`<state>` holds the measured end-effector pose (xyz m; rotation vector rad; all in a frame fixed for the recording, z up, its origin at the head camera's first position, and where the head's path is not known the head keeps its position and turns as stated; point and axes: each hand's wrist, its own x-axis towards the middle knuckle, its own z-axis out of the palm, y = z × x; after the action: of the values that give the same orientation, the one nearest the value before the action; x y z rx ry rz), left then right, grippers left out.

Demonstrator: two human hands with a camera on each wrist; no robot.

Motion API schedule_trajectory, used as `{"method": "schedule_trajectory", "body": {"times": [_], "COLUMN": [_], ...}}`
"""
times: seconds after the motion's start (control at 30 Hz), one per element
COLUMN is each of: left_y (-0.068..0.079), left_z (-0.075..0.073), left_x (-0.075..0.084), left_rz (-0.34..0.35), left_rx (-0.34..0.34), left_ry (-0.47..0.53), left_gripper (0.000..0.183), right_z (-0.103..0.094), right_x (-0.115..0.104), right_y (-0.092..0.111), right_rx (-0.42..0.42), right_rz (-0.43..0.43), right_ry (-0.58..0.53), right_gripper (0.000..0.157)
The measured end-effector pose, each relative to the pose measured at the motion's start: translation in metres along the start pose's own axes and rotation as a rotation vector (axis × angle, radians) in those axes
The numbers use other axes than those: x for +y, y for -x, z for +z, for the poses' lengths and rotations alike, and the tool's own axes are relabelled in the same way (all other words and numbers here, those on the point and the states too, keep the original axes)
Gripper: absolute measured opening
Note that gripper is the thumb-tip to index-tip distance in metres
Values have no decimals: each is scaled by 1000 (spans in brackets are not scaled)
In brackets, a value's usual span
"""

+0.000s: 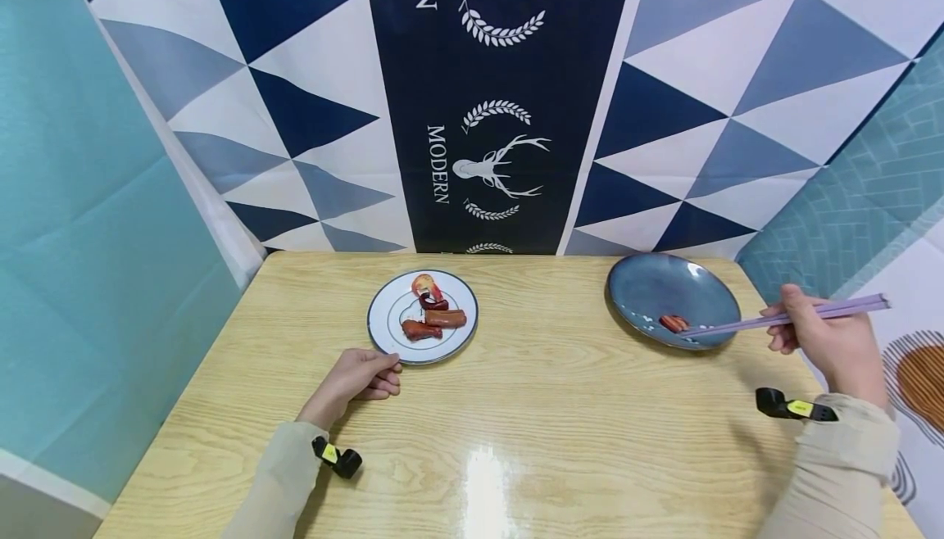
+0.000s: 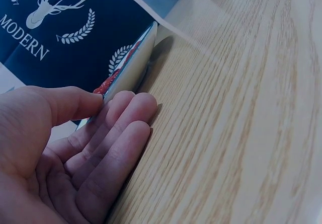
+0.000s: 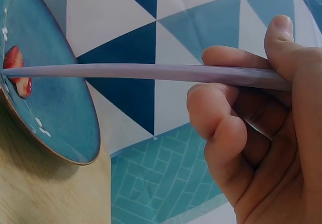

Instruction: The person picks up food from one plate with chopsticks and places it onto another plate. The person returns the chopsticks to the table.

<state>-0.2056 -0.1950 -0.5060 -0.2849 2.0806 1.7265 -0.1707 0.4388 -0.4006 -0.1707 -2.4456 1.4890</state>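
Note:
My left hand point(image 1: 365, 375) pinches the near rim of a white plate point(image 1: 386, 314), thumb on top and fingers beneath, as the left wrist view shows. On that plate lie a brown sausage-like piece point(image 1: 446, 319), a glossy reddish-brown piece point(image 1: 420, 330), a red-and-yellow piece point(image 1: 425, 283) and a dark red curved piece point(image 1: 435, 302). At the right, my right hand point(image 1: 829, 338) holds a pair of light purple chopsticks point(image 1: 752, 323). Their tips reach into a blue plate point(image 1: 664, 285), at a small red-and-white striped food piece point(image 1: 674, 323); whether they grip it I cannot tell.
Both plates rest toward the back of a light wooden table point(image 1: 531, 391). A patterned cloth point(image 1: 487, 97) hangs behind the table. A teal surface point(image 1: 111, 236) borders its left side. Each wrist carries a small black camera.

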Motion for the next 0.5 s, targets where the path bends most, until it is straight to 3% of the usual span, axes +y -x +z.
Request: {"method": "schedule_trajectory", "body": {"times": [0.17, 0.5], "left_y": [1, 1], "left_z": [-1, -2], "left_x": [0, 0], "left_rz": [9, 12], "left_rx": [-6, -15], "left_ry": [-3, -7], "left_gripper": [30, 30], "right_z": [1, 12], "right_x": [1, 1], "right_y": [-2, -10], "right_rx": [-30, -75], "right_rz": [24, -19], "right_ry": [18, 1], "right_gripper": [43, 38]}}
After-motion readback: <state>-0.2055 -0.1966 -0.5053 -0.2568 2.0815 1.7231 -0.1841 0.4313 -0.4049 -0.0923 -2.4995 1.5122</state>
